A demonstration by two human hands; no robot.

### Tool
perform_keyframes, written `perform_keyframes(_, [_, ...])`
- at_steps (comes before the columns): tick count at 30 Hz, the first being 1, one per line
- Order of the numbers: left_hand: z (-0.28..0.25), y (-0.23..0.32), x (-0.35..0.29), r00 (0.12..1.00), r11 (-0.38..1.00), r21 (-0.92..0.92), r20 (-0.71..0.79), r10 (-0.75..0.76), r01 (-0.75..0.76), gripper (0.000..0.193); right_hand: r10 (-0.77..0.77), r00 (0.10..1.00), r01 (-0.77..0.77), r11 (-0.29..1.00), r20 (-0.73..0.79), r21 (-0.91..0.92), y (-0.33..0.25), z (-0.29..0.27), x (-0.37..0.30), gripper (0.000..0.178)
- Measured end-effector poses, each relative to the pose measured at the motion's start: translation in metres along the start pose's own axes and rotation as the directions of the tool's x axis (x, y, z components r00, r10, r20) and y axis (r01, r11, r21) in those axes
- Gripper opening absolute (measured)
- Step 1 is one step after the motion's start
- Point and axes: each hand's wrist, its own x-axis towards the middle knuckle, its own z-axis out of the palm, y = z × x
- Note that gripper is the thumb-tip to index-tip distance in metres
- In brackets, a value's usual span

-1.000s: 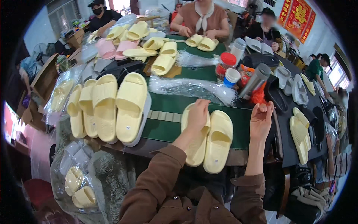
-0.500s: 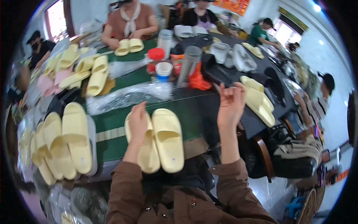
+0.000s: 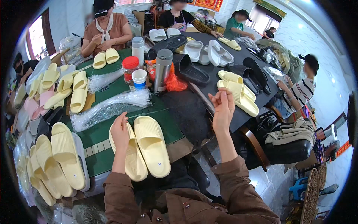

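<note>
My left hand [image 3: 120, 131] is over the left slipper of a pale yellow pair, fingers together and thumb side hidden. It covers part of that slipper's strap. The left slipper [image 3: 135, 164] and the right slipper [image 3: 152, 147] lie side by side at the table's near edge, toes away from me. Raised to the right, clear of the table, my right hand [image 3: 223, 110] has its fingers curled into a pinch. A faint thin clear strand [image 3: 164, 109] appears to stretch between both hands. Beyond the pair lies a bundle of clear plastic strands [image 3: 112, 108].
Several yellow slippers [image 3: 67, 156] stand in a row at left, with more piled behind. A red-lidded jar [image 3: 130, 69], paper cups [image 3: 139, 79] and a steel flask [image 3: 163, 71] stand ahead. Black sandals [image 3: 192, 71] lie beyond. A chair [image 3: 287, 149] is at right. Other people work around the table.
The view has swung, so the table and slippers appear farther left. Both hands keep nearly the same pose, the left above the slipper and the right raised.
</note>
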Motion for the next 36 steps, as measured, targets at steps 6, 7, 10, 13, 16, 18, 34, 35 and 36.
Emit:
perform_keyframes(6, [-0.004, 0.002, -0.001, 1.000, 0.999, 0.046, -0.010, 0.001, -0.001, 0.022, -0.041, 0.991, 0.026, 0.994, -0.131, -0.110, -0.020, -0.032, 0.006, 0.017])
perform_keyframes(7, [-0.003, 0.001, -0.001, 1.000, 0.999, 0.054, -0.010, 0.006, -0.005, 0.021, -0.041, 0.988, 0.018, 0.988, -0.150, -0.151, -0.024, -0.041, 0.011, 0.018])
perform_keyframes(10, [-0.008, 0.004, -0.001, 0.999, 0.996, 0.081, 0.006, -0.039, 0.038, 0.020, -0.032, 0.990, -0.008, 0.962, -0.140, -0.273, -0.028, -0.073, 0.035, 0.020])
perform_keyframes(13, [-0.002, 0.002, -0.001, 0.999, 0.996, 0.079, 0.007, -0.033, 0.032, 0.020, -0.143, 0.964, -0.042, 0.752, -0.225, -0.658, -0.021, -0.118, 0.066, 0.023])
perform_keyframes(16, [0.005, 0.012, 0.000, 0.997, 0.997, 0.051, 0.037, -0.064, 0.062, 0.020, -0.253, 0.961, -0.004, 0.402, -0.115, -0.916, -0.011, -0.190, 0.094, 0.029])
perform_keyframes(18, [0.001, 0.003, -0.001, 1.000, 0.997, 0.081, 0.012, -0.015, 0.014, 0.020, -0.158, 0.982, -0.044, 0.325, -0.100, -0.945, -0.003, -0.184, 0.098, 0.036])
perform_keyframes(34, [-0.015, -0.002, -0.003, 0.999, 0.994, 0.109, -0.019, -0.027, 0.029, 0.019, 0.072, 0.983, -0.181, 0.405, -0.166, -0.896, 0.040, -0.128, 0.117, 0.037])
perform_keyframes(35, [-0.009, 0.003, -0.001, 1.000, 0.995, 0.099, -0.013, -0.019, 0.020, 0.019, -0.110, 0.987, -0.069, 0.363, -0.116, -0.929, 0.040, -0.148, 0.126, 0.035])
perform_keyframes(36, [0.005, 0.011, 0.001, 1.000, 0.998, 0.067, 0.011, -0.005, 0.005, 0.019, -0.298, 0.953, 0.028, 0.278, -0.058, -0.960, 0.036, -0.193, 0.140, 0.034])
